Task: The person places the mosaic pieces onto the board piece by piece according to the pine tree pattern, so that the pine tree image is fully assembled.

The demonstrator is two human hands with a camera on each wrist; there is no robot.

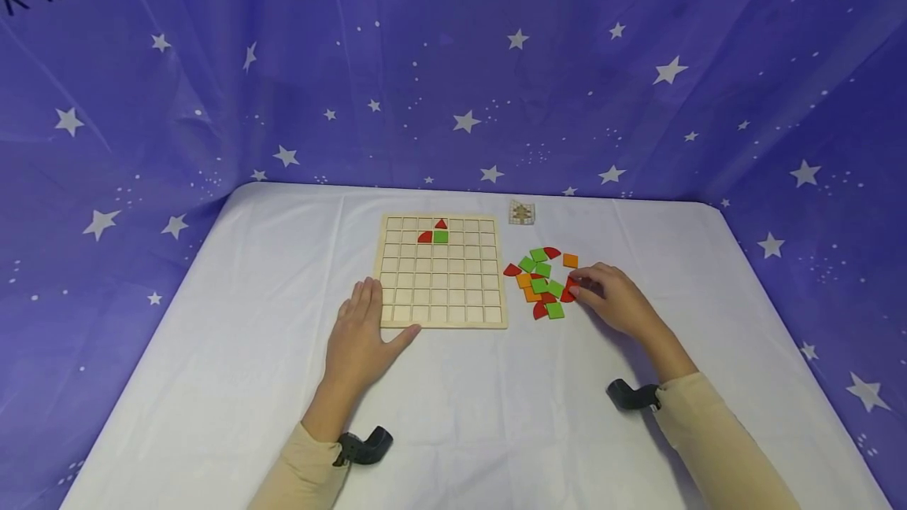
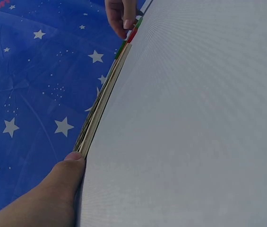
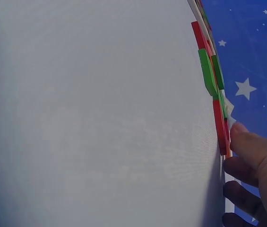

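I see the left hand point(image 1: 360, 341) straight-fingered, thumb spread, gripping nothing, at the grid board's point(image 1: 414, 280) eight o'clock; loose tiles point(image 1: 540, 286) at its three; the right hand point(image 1: 618, 301), half-curled, at their red piece point(image 1: 568, 294), pinched or not I can't tell.

Has a white-covered table point(image 1: 496, 408) beneath the left hand point(image 1: 357, 337) and right hand point(image 1: 620, 301); shows purple, star-printed curtain point(image 1: 397, 61) beyond and either side.

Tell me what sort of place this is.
Probably a makeshift indoor booth set up for tabletop work. A purple curtain printed with stars hangs around a white-topped table, on which a gridded board lies beside loose coloured tiles.
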